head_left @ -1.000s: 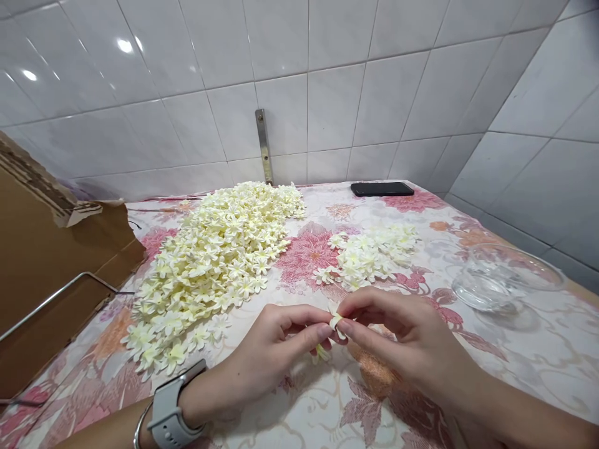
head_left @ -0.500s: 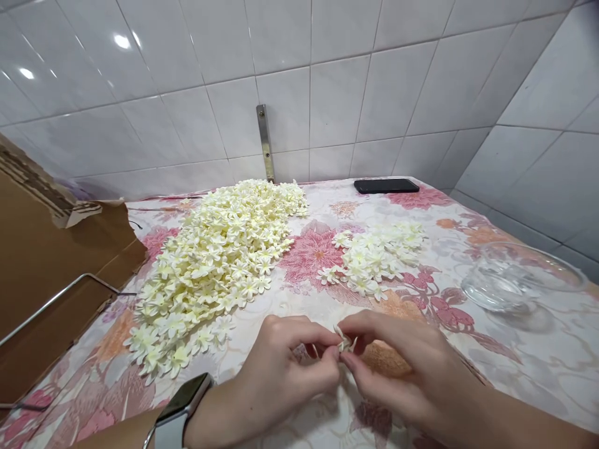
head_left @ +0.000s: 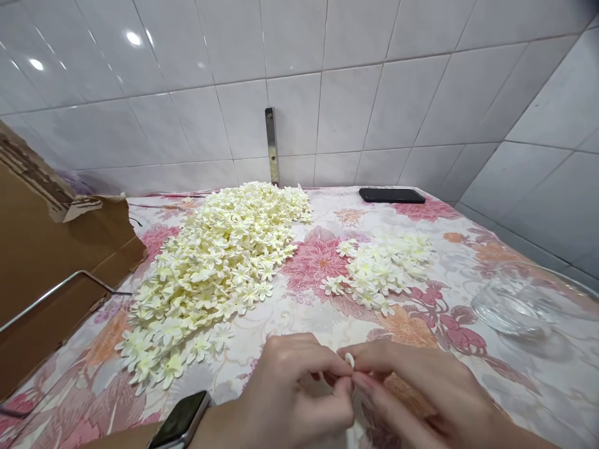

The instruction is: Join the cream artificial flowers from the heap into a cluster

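Observation:
My left hand (head_left: 304, 380) and my right hand (head_left: 412, 386) meet at the fingertips near the front of the table. Pinched between them is a small white flower (head_left: 349, 360), of which only a pale petal edge shows; the rest is hidden by the fingers. Below the fingertips a thin white strip (head_left: 350, 438) is partly visible, and I cannot tell what it is. A large heap of cream-white flowers (head_left: 224, 249) lies beyond my left hand. Ahead of my right hand sits a smaller pile of similar flowers (head_left: 384, 268).
A flower-patterned cloth (head_left: 281, 312) covers the table. To the right stands a clear glass bowl (head_left: 510, 305). A black phone (head_left: 392, 196) lies at the back by the tiled wall. At left is a torn cardboard box (head_left: 60, 268) with a metal rod (head_left: 42, 298) before it.
The flower between my fingertips showed several petals before; now just one pale edge is seen. Both hands sit slightly lower and further right in view, and the whole view has shifted a little.

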A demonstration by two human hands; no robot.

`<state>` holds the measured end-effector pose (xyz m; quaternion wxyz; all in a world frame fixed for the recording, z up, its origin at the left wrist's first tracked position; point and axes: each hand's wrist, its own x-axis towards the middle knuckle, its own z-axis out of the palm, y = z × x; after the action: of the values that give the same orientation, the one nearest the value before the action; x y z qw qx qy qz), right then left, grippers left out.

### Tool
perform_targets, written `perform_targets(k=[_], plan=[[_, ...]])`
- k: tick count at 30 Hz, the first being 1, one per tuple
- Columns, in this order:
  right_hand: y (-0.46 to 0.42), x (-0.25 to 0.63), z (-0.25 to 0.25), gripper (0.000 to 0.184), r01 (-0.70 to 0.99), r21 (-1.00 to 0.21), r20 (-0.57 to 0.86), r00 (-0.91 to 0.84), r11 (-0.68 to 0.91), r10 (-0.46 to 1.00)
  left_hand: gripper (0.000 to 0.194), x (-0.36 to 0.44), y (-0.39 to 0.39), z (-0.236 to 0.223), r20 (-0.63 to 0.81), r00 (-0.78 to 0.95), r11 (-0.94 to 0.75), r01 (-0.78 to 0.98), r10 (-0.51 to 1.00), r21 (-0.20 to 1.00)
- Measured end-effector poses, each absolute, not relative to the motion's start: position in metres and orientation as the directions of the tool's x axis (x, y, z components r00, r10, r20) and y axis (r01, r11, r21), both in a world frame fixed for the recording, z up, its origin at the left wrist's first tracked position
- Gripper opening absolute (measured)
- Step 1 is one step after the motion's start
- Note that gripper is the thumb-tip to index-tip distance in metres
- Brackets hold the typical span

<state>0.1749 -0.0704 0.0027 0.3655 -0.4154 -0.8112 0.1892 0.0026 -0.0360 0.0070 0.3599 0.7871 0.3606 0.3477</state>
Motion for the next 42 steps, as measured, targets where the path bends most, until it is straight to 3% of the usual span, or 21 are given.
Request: perform_targets(k=[4, 7, 10, 18, 24, 27, 30, 32, 34, 36, 38, 42], plan=[[-0.057, 0.179, 0.005, 0.015, 0.462, -0.833, 0.274, -0.134, 0.305, 0.952, 0.016, -0.002, -0.029, 0.019, 0.053, 0.384, -0.19, 0.328, 0.922, 0.925], [-0.046, 0.182, 0.007, 0.021, 0.173, -0.985, -0.015, -0.066, -0.003, 0.998, 0.011, -0.003, -0.02, 0.023, -0.079, 0.302, 0.013, 0.215, 0.95, 0.976], [-0.039, 0.182, 0.008, 0.035, -0.038, -0.979, -0.191, -0.153, -0.199, 0.97, 0.012, -0.001, -0.014, 0.023, -0.16, 0.262, 0.118, 0.169, 0.952, 0.979], [-0.04, 0.183, 0.007, 0.034, 0.062, -0.951, -0.308, -0.14, -0.302, 0.941, 0.017, -0.002, -0.012, 0.018, -0.181, 0.263, 0.136, 0.181, 0.948, 0.974], [-0.04, 0.181, 0.007, 0.04, -0.106, -0.893, -0.4, -0.252, -0.436, 0.881, 0.021, -0.003, -0.007, 0.014, -0.165, 0.274, 0.111, 0.202, 0.947, 0.973], [-0.038, 0.181, 0.002, 0.036, -0.012, -0.936, -0.337, -0.247, -0.351, 0.908, 0.022, -0.003, -0.005, 0.013, -0.157, 0.278, 0.099, 0.209, 0.948, 0.973], [-0.033, 0.185, -0.007, 0.025, 0.326, -0.945, -0.033, -0.214, 0.039, 0.976, 0.021, -0.004, -0.004, 0.012, -0.162, 0.267, 0.106, 0.212, 0.95, 0.972], [-0.031, 0.187, -0.012, 0.027, 0.507, -0.771, 0.242, -0.327, 0.385, 0.914, 0.021, -0.004, -0.004, 0.011, -0.158, 0.263, 0.101, 0.216, 0.952, 0.971], [-0.031, 0.186, -0.013, 0.035, 0.566, -0.567, 0.369, -0.475, 0.598, 0.799, 0.021, -0.003, -0.004, 0.011, -0.151, 0.266, 0.094, 0.217, 0.952, 0.972], [-0.033, 0.183, -0.011, 0.039, 0.579, -0.463, 0.374, -0.559, 0.671, 0.74, 0.022, -0.003, -0.004, 0.011, -0.146, 0.271, 0.09, 0.209, 0.952, 0.974], [-0.036, 0.178, -0.008, 0.036, 0.59, -0.436, 0.365, -0.574, 0.68, 0.733, 0.023, -0.003, -0.005, 0.012, -0.137, 0.269, 0.084, 0.201, 0.953, 0.976], [-0.038, 0.171, -0.004, 0.024, 0.55, -0.535, 0.341, -0.554, 0.642, 0.759, 0.022, -0.004, -0.004, 0.013, -0.115, 0.259, 0.064, 0.196, 0.959, 0.978]])
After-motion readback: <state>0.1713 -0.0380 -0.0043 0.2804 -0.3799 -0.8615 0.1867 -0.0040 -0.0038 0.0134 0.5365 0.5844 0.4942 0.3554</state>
